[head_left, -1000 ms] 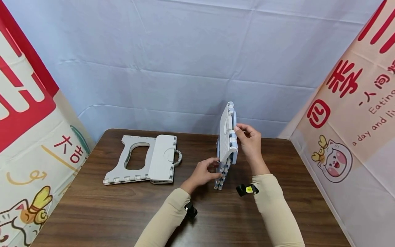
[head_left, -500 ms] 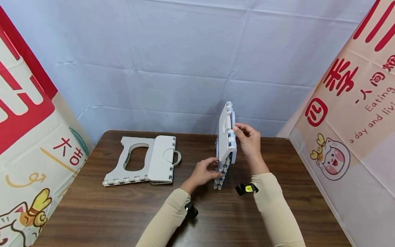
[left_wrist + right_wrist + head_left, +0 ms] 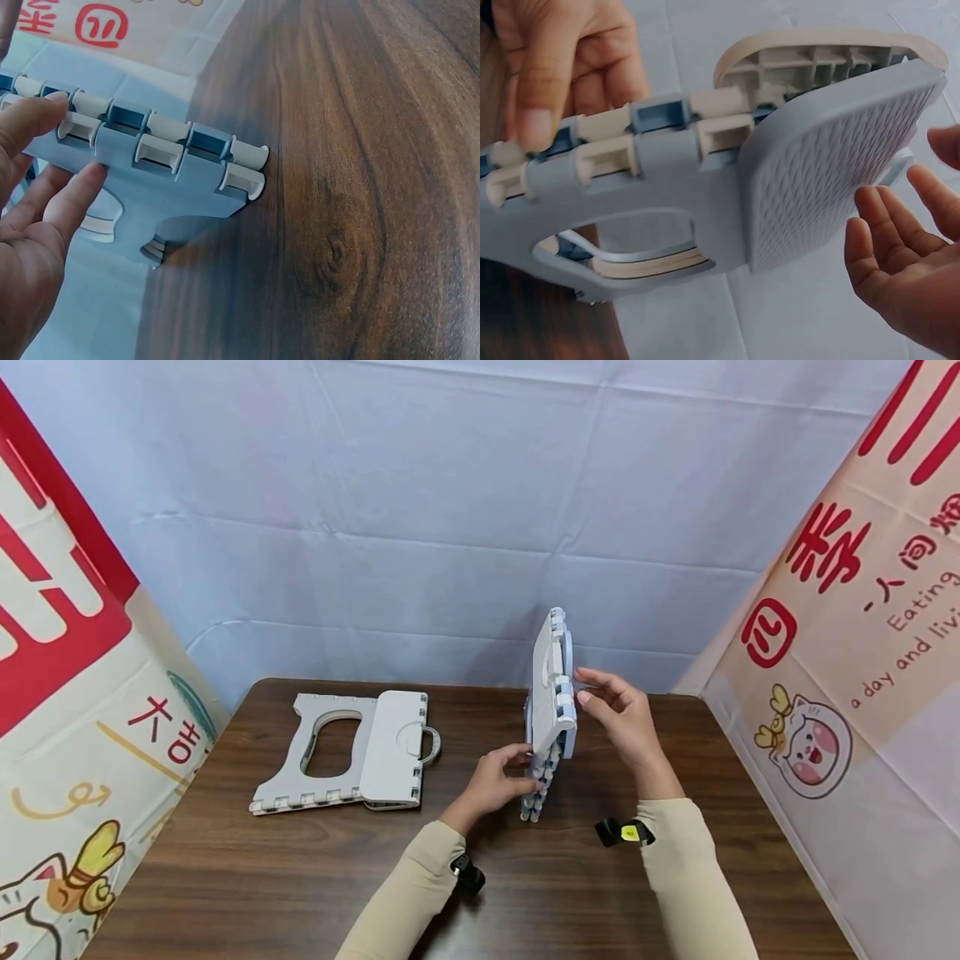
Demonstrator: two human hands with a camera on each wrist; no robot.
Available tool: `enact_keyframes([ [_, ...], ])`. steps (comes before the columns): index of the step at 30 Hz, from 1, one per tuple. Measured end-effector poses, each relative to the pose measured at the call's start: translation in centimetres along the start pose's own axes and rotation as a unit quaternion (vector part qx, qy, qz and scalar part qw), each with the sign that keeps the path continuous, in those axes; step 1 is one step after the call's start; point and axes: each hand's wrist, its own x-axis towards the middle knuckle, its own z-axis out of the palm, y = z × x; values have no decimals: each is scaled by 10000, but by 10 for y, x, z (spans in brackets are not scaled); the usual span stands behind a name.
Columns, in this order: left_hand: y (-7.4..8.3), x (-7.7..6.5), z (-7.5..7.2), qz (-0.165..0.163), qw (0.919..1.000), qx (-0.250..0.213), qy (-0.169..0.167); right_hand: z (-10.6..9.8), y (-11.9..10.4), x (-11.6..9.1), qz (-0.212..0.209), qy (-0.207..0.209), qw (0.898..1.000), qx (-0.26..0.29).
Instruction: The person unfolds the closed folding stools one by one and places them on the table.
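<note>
A folded blue-and-white folding stool [image 3: 553, 693] stands on edge on the table, its two seat halves uppermost. My left hand [image 3: 491, 783] pinches the hinged leg edge low down, thumb on one side and fingers on the other; the left wrist view shows those fingers [image 3: 75, 195] on the blue leg panel. Right of the stool, my right hand [image 3: 618, 714] has loosely bent fingers and holds nothing. In the right wrist view its fingertips [image 3: 866, 206] lie close to the textured blue seat half [image 3: 832, 157]; whether they touch it cannot be told.
A second folding stool [image 3: 390, 747], white and grey, lies flat at the left of the wooden table [image 3: 262, 877], its loop handle pointing right. Pale cloth [image 3: 450, 527] hangs behind the table, and printed banners [image 3: 817, 727] flank it.
My right hand has let go of the stool's seat edge and shifted slightly right, its thumb now apart from it. The left hand and both stools have stayed in place.
</note>
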Motion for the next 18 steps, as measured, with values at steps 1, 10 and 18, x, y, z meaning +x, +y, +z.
enact_keyframes([
  [1,0,0,0,-20,10000,-26,2,-1,1,-2,19,-66,10000,15],
  [10,-3,1,2,-47,9999,-82,54,-5,19,-21,220,-303,9992,123],
  [18,15,-4,-2,-66,9999,-102,-3,-5,33,-31,371,-328,9987,148],
])
